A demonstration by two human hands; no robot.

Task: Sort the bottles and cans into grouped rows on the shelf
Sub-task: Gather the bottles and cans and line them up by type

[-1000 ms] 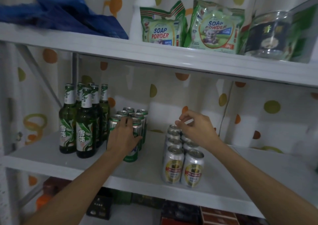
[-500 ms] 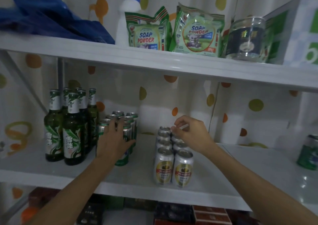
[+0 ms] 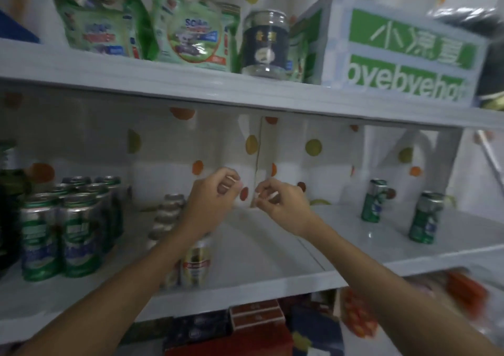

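My left hand (image 3: 215, 196) and my right hand (image 3: 281, 201) hover close together above the middle shelf (image 3: 267, 257), fingers loosely curled, holding nothing. A block of green cans (image 3: 62, 235) stands at the left. Beside it runs a row of silver and gold cans (image 3: 196, 263), partly hidden behind my left forearm. Two lone green cans (image 3: 372, 203) (image 3: 425, 218) stand apart at the right of the shelf. Dark green bottles (image 3: 8, 205) show only at the left edge.
The upper shelf carries soap powder bags (image 3: 191, 31), a clear jar (image 3: 266, 42) and a white and green box (image 3: 403, 50). A shelf post (image 3: 447, 162) rises at the right. Boxes (image 3: 256, 314) fill the level below.
The view has swung right. My left hand left the green cans and my right hand left the silver cans; both now hang in mid-air between the silver row and the two lone cans.
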